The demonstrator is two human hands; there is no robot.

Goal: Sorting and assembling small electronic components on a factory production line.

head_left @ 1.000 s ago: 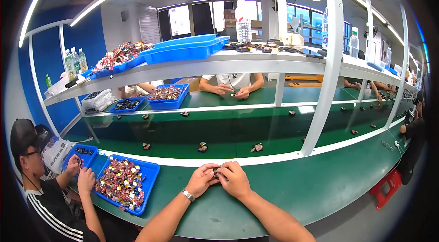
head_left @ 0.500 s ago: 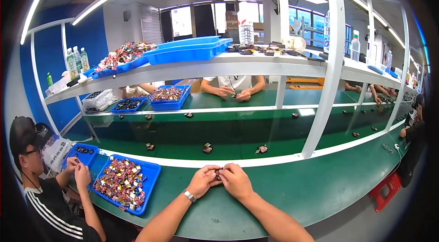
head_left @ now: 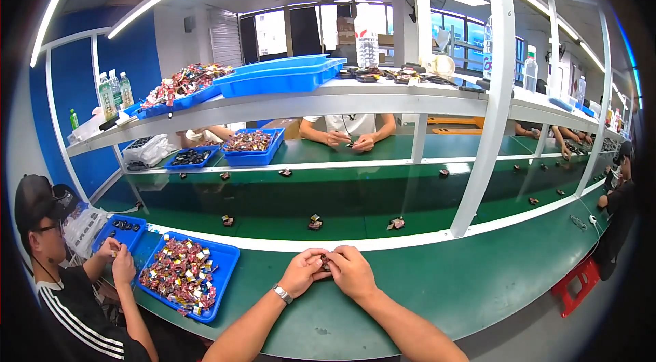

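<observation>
Both my hands meet over the green bench top (head_left: 410,287), around a small dark part (head_left: 325,263) that my fingers mostly cover. My left hand (head_left: 302,273) grips it from the left, fingers curled; a metal watch circles that wrist. From the right, the pinched thumb and fingers of my right hand (head_left: 351,271) press on the same part. Its exact kind cannot be made out. Left of my hands lies a blue tray (head_left: 231,273) heaped with small red, white and yellow wired pieces (head_left: 179,272).
Beyond a white rail, a dark green belt (head_left: 355,211) carries spaced small assemblies (head_left: 314,222). A white post (head_left: 484,129) and raised shelf (head_left: 287,103) with blue trays (head_left: 280,78) stand ahead. One co-worker (head_left: 75,293) sits at left, another (head_left: 350,131) across. A red stool (head_left: 576,287) stands right.
The assemblies on the belt have shifted slightly to the right. My hands stay in nearly the same place, with the dark part still between them.
</observation>
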